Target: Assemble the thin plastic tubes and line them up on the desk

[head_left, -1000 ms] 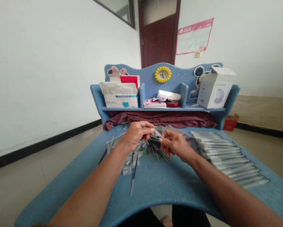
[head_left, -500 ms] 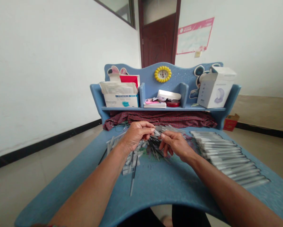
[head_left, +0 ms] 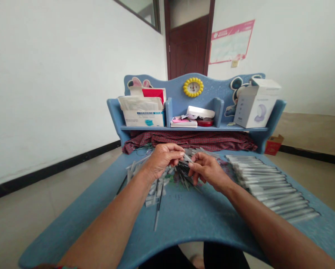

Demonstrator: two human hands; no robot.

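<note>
Left hand [head_left: 163,160], right hand [head_left: 209,170]: both pinching one grey pen part [head_left: 187,158] above the loose pile [head_left: 167,178] on blue desk [head_left: 184,216]; fingertips parted slightly since half a second ago. Laid-out pen row [head_left: 268,183] unchanged.

Bright, soft daylight fills the room — the white wall [head_left: 58,93] at the left of the frame is almost washed out. Faint shadows lie on the blue desk [head_left: 184,220] in the lower middle. The wide lens bows the lower edge and stretches the corners. The centre is sharp — only the small grey piece [head_left: 187,158] between my left hand [head_left: 163,160] and right hand [head_left: 209,172] looks soft.
</note>
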